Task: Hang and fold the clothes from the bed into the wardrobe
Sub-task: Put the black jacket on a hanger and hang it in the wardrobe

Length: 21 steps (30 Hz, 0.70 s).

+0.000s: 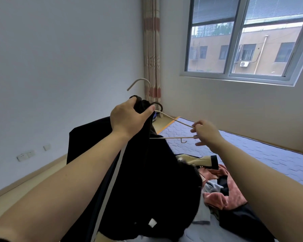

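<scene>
The black garment [138, 172] hangs above the near end of the bed [269, 154], its top bunched in the left hand [128, 117]. The right hand [206, 132] pinches the outer end of a beige hanger [173, 137]. A pile of clothes [217, 189] lies on the bed.

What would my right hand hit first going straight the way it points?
The right hand, pinching the hanger, would likely meet the black garment in the left hand; depth unclear.

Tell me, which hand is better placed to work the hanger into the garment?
Right, probably: the right hand pinches the free end of the thin beige hanger, while the left hand grips the bunched black garment.
</scene>
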Available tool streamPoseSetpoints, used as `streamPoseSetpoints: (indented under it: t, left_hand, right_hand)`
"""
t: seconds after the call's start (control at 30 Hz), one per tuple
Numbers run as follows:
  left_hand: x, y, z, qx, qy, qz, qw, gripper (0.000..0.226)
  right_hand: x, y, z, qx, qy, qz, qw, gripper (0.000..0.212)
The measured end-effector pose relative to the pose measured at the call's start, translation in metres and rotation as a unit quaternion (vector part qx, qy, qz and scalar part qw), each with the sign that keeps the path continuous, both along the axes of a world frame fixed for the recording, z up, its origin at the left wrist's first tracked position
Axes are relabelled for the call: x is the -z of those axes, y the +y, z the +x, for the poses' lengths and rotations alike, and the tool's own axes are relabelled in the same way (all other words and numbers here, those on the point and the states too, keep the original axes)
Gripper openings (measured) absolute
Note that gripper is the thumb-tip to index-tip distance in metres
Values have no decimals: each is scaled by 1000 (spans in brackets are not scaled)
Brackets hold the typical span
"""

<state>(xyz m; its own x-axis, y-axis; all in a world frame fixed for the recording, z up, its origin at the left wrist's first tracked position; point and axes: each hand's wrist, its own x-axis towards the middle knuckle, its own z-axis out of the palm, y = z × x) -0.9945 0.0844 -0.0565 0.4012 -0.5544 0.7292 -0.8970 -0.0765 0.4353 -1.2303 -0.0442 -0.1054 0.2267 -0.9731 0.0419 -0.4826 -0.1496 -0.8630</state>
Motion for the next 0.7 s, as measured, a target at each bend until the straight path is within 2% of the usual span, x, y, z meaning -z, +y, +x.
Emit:
streamPoseSetpoints:
  t: [0.07, 0.17, 0.3, 0.4, 0.53, 0.7]
  left_hand:
    - [-4, -1, 1, 6, -15, 6, 1000, 55]
    - [-15, -1, 2, 22, -58, 28, 998, 55]
    - [-34, -1, 3, 24, -152, 60, 986, 45]
    - [-45, 2, 2, 34, -216, 87, 972, 44]
    - [-55, 9, -1, 51, -280, 97, 954, 43]
    - [-67, 27, 7, 66, -293, 74, 951, 39]
  right_hand:
    - [6, 4, -2, 0, -85, 91, 992, 26]
    - [20, 8, -6, -19, -113, 174, 978, 29]
    - [39, 12, -3, -134, -10, 207, 969, 22]
    - [49, 22, 10, -236, 95, 203, 946, 29]
    - [70, 40, 32, -281, 180, 220, 917, 55]
    - [125, 82, 51, -346, 280, 275, 853, 96]
